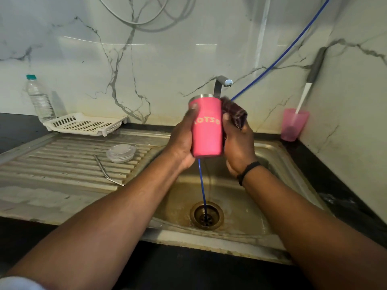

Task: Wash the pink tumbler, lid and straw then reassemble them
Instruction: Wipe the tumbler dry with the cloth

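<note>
So the left hand [181,141] has its grip wrapped around the left side of the pink tumbler [207,126], thumb up near the rim, fingers curled behind it. The right hand [237,143] is on the other side, grip closed on a dark checked cloth [234,113] that's pressed against the tumbler's right wall up near the top. There's a black band [248,172] on that wrist.

The tumbler sits upright between both hands, held up over the sink basin [240,197], right in front of the tap [222,84]. It's matte pink with a bare steel rim, no lid on it. The yellowish lettering on the side is partly covered by the thumb; I can't read it for sure.

The clear lid [121,153] and the bent metal straw [105,171] lie on the ribbed drainboard [52,164] to the left, near each other but not touching.

A blue hose [202,181] runs from the wall down behind the tumbler into the drain [207,215]. On the counter [16,128]: a white rack [85,124], a water bottle [39,99], and off right a pink cup [294,125].
</note>
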